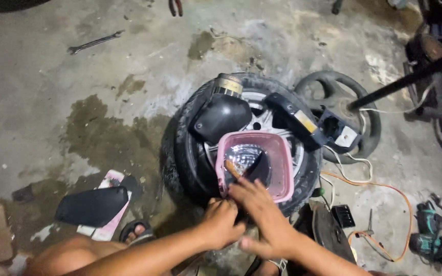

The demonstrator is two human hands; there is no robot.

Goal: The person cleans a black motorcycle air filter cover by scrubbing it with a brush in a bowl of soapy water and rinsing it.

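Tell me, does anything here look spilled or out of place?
Yes. A dark wet patch spreads over the concrete floor left of the tyre. A spanner lies loose farther off. The pink tub sits tilted on the wheel, near both hands.

A tire (190,153) lies flat on the floor (37,76) in the middle. A tub (282,168) sits on top of the tire, at its 5 o'clock side. A brush (233,169) rests in the tub. The left hand (221,222) and the right hand (262,214) are side by side at 6 o'clock from the tub, and the right hand touches its rim. A steering wheel (369,138) lies at 3 o'clock from the tire. A wrench (94,42) lies far off at 10 o'clock. A drill (428,225) lies at 4 o'clock.
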